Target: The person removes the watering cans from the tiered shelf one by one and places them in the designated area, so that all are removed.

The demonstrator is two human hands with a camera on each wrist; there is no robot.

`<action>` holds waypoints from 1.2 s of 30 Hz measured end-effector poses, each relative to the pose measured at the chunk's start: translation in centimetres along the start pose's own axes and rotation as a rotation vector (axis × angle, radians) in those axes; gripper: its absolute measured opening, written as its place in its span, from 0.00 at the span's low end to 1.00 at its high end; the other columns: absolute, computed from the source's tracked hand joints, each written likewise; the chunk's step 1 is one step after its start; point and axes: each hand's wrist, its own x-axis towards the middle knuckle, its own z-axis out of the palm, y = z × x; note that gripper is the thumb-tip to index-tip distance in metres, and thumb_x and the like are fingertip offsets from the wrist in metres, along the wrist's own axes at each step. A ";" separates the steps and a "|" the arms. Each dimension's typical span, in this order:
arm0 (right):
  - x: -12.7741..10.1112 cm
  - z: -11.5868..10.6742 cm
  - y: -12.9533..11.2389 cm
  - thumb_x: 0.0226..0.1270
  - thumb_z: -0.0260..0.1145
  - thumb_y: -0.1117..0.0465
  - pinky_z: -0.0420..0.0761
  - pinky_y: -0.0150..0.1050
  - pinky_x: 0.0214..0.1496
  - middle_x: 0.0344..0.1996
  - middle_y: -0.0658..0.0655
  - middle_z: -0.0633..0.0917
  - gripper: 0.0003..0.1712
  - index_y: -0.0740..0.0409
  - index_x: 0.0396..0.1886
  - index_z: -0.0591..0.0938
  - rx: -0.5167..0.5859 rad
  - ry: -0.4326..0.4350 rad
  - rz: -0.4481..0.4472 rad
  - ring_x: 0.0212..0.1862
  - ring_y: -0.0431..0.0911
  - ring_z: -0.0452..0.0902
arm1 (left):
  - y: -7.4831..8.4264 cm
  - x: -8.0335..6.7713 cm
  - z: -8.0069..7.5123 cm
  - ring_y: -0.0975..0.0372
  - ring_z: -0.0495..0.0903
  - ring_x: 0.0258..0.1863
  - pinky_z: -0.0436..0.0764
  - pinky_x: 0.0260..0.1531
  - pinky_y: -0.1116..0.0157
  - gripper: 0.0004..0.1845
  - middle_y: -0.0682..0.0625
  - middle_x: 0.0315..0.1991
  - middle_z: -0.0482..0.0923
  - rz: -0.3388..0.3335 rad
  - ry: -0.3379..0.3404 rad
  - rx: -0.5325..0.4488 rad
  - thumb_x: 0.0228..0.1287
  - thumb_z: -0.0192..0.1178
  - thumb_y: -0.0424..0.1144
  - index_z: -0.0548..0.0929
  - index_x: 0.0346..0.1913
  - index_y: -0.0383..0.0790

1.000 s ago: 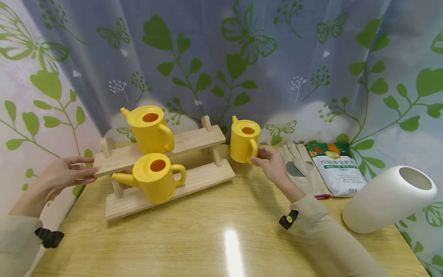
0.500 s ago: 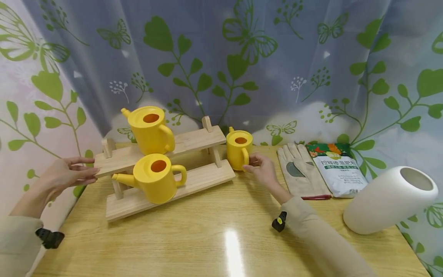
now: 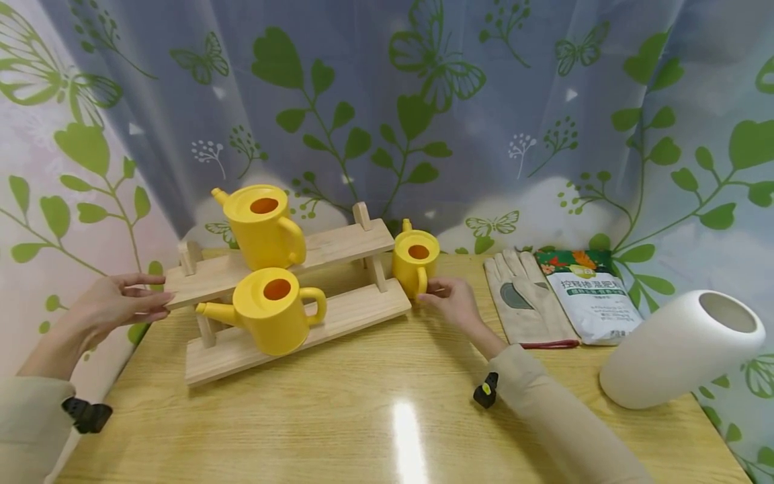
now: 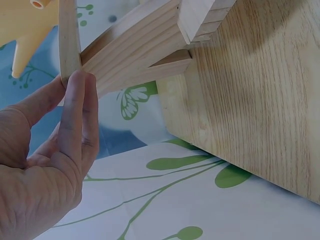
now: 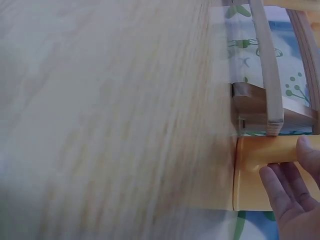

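Observation:
A two-tier wooden rack (image 3: 338, 245) stands on the table (image 3: 363, 417). One yellow watering can (image 3: 261, 225) sits on its upper shelf and another (image 3: 272, 310) on the lower one. A smaller yellow watering can (image 3: 414, 261) stands on the table against the rack's right end. My right hand (image 3: 444, 299) holds it at its handle; in the right wrist view, thumb and fingers (image 5: 282, 192) lie on the can (image 5: 252, 175). My left hand (image 3: 142, 299) rests straight fingers (image 4: 75, 115) against the left end of the upper shelf (image 4: 69, 40).
A pair of beige gloves (image 3: 525, 299) and a bag of soil (image 3: 589, 296) lie at the back right. A white vase (image 3: 680, 349) lies on its side at the right edge. A leaf-print curtain (image 3: 423, 101) hangs close behind the table.
My right hand brought the small can down and to the left, from the air onto the table beside the rack's right end. The left hand has stayed put.

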 end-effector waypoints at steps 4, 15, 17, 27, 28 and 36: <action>-0.3 -0.7 -0.1 0.71 0.75 0.60 0.95 0.41 0.48 0.50 0.66 0.91 0.18 0.63 0.57 0.88 0.024 0.001 0.005 0.51 0.59 0.89 | 0.0 0.1 -0.1 0.71 0.90 0.39 0.94 0.48 0.68 0.43 0.67 0.40 0.83 -0.001 -0.004 -0.006 0.80 0.60 0.39 0.47 0.81 0.19; -0.4 -1.9 -4.3 0.72 0.74 0.59 0.89 0.31 0.49 0.49 0.64 0.90 0.20 0.62 0.60 0.87 0.150 0.037 -0.167 0.48 0.52 0.87 | 0.1 0.1 -0.1 0.70 0.90 0.39 0.94 0.48 0.68 0.43 0.68 0.39 0.84 0.005 -0.006 -0.010 0.80 0.60 0.39 0.47 0.81 0.18; -0.5 -1.2 -5.4 0.72 0.74 0.60 0.90 0.33 0.51 0.48 0.64 0.90 0.20 0.63 0.60 0.87 0.163 -0.004 -0.202 0.47 0.52 0.87 | 0.1 0.1 -0.1 0.70 0.91 0.39 0.94 0.48 0.68 0.43 0.68 0.38 0.84 0.005 -0.007 -0.013 0.80 0.60 0.39 0.47 0.80 0.18; -0.4 4.6 -8.6 0.73 0.72 0.63 0.90 0.31 0.46 0.50 0.64 0.91 0.17 0.61 0.59 0.87 0.263 -0.230 -0.280 0.46 0.45 0.87 | 0.0 0.2 0.0 0.71 0.90 0.40 0.94 0.48 0.68 0.44 0.68 0.39 0.83 -0.001 -0.013 -0.008 0.81 0.60 0.39 0.47 0.81 0.18; -0.3 5.1 -8.8 0.73 0.72 0.62 0.90 0.31 0.46 0.50 0.63 0.91 0.18 0.60 0.59 0.87 0.265 -0.247 -0.276 0.47 0.45 0.87 | 0.0 0.2 0.0 0.71 0.90 0.39 0.94 0.48 0.68 0.44 0.69 0.39 0.83 -0.001 -0.012 -0.007 0.80 0.60 0.40 0.47 0.81 0.18; 0.7 8.5 -10.0 0.74 0.72 0.59 0.91 0.42 0.56 0.54 0.62 0.90 0.22 0.63 0.63 0.84 0.263 -0.399 -0.288 0.52 0.46 0.86 | -0.1 0.1 -0.1 0.71 0.90 0.39 0.94 0.47 0.69 0.43 0.70 0.38 0.83 0.011 -0.013 0.006 0.81 0.59 0.39 0.47 0.80 0.17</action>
